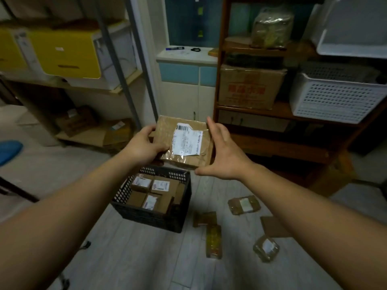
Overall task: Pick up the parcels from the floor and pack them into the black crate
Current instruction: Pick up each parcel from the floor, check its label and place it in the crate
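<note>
- Above the black perforated plastic crate [150, 214], a flat brown cardboard parcel [188, 141] with a white label hangs between both hands.
- The left hand [144, 145] grips its left edge with curled fingers. The right hand [224, 155] lays straight fingers along the right edge, seemingly bracing it.
- Inside, small labelled cardboard boxes [155, 191] already cover the crate's bottom.
- Several glossy wrapped packets [244, 205] lie on the pale plank floor [146, 258], so I'd judge it roughly half done.

Blurred red characters on cardboard box [249, 88], label [188, 141] on parcel [200, 159] unreadable
</note>
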